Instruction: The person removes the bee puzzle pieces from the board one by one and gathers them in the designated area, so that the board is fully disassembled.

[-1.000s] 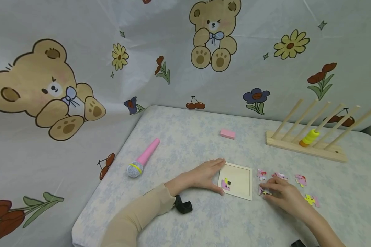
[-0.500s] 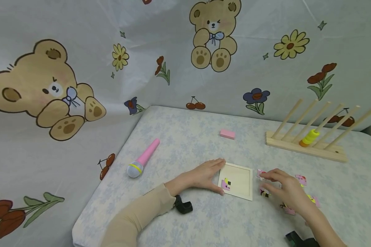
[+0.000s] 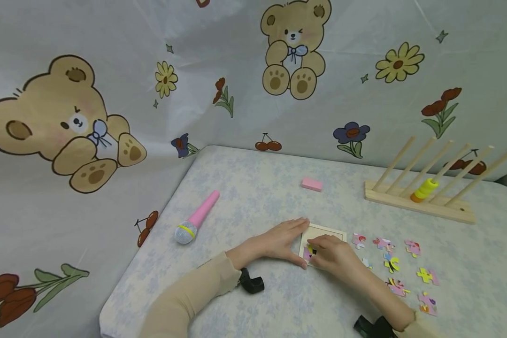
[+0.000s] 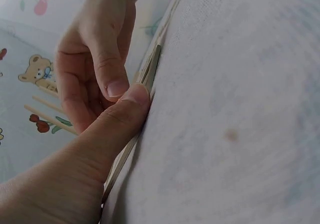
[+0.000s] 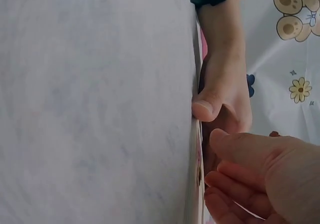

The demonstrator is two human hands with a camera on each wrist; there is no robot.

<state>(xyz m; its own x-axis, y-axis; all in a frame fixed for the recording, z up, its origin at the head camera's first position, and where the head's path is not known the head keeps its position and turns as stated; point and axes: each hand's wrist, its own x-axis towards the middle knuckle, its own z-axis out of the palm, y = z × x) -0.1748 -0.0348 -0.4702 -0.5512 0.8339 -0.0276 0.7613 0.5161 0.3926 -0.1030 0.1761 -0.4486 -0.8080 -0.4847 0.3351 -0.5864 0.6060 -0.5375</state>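
Note:
A square wooden puzzle tray (image 3: 326,229) lies flat on the table, with a pink puzzle piece (image 3: 307,253) in its lower left corner. My left hand (image 3: 279,241) holds the tray by its left side, fingertips at the far corner and thumb at the near one. In the left wrist view its thumb (image 4: 117,114) presses on the tray's edge. Over the tray, my right hand (image 3: 335,257) pinches a puzzle piece beside the first one; the fingers hide most of it. In the right wrist view the right thumb (image 5: 240,146) is close to the left thumb.
Several loose puzzle pieces (image 3: 391,263) lie right of the tray. A wooden peg rack (image 3: 422,209) with yellow and orange rings (image 3: 425,188) stands at the back right. Behind the tray is a pink block (image 3: 311,184). A pink toy microphone (image 3: 197,216) lies on the left.
My right hand has moved left from the loose pieces to the tray, and a black-and-yellow piece is gone from beside it. The left hand has stayed on the tray.

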